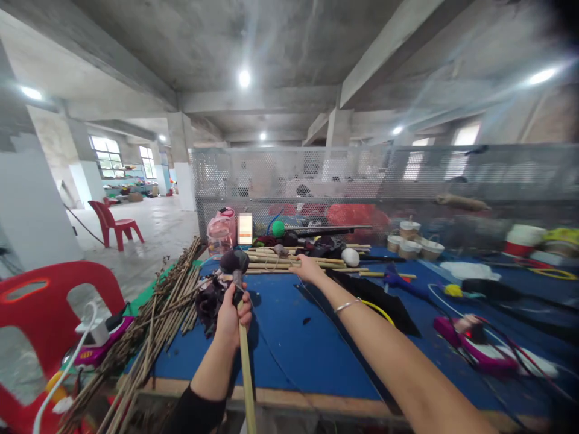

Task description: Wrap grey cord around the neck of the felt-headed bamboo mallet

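Observation:
My left hand (pixel 233 313) is wrapped around a pale wooden stick (pixel 246 367) that stands steeply, its lower end running past the table's front edge. The stick's top carries a rounded dark head (pixel 234 261), with greyish wrapping just below it. Beside this hand lies a bunch of crumpled dark cloth (pixel 210 304). Farther out, my right hand (pixel 308 270), with a silver bangle on its wrist, reaches over the near edge of a row of light sticks (pixel 266 260). Its fingers are drawn together; whatever they pinch is too small to make out. A thin dark cord runs near them.
Dry stalks (pixel 156 319) are heaped along the blue table's (pixel 280 325) left side. A white ball (pixel 350 257), green ball (pixel 277 228) and black cloth (pixel 375 295) lie beyond. Paper cups (pixel 409 247) and a purple power strip (pixel 479 349) stand right. A mesh partition (pixel 289 175) backs the table.

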Motion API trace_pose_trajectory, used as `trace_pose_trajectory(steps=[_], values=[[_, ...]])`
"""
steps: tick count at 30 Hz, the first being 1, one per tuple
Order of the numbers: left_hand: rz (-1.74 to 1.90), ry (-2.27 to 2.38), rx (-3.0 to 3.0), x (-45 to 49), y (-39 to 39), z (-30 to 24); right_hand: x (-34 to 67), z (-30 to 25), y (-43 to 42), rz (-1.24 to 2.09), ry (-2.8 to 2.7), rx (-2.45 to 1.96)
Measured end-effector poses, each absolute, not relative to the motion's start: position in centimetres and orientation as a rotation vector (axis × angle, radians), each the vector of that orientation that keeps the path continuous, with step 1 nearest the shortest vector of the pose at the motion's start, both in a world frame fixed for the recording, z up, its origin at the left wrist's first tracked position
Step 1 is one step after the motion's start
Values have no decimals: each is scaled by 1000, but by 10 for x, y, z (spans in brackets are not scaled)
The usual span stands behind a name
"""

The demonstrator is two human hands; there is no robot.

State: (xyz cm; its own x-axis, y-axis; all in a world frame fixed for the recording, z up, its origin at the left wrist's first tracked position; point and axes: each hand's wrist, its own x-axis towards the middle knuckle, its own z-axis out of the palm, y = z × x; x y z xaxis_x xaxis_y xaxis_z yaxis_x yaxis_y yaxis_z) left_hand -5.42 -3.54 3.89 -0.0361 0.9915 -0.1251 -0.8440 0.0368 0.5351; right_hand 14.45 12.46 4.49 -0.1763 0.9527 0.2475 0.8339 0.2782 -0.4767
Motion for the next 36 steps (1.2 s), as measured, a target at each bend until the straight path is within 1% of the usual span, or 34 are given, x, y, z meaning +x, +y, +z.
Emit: trace_pose_trajectory(steps=[4, 8, 14, 20, 28, 30, 32, 34, 36], values=[[1602, 742, 420, -50, -37, 37, 114, 43, 185, 103, -2036, -1686], [1657, 861, 488, -49, -40, 33, 92, 38, 226, 86, -2071, -1775], [1609, 863, 443, -50, -42, 29, 72, 47, 271, 39, -1997, -1526], [1511, 867, 418, -52, -38, 19, 67, 40, 283, 142, -2218, -1481], [1512, 925, 389, -49, -41, 27, 67, 33, 280, 68, -2081, -1627], [1530, 940, 356, -46, -44, 34, 62, 33, 282, 137, -2035, -1702], [1550, 958, 331, -43, -46, 41, 57, 33, 285, 293, -1968, -1753], [1562, 971, 315, -41, -47, 46, 53, 32, 289, 431, -1885, -1764], [1573, 970, 289, -40, -48, 47, 50, 32, 293, 495, -1820, -1757]])
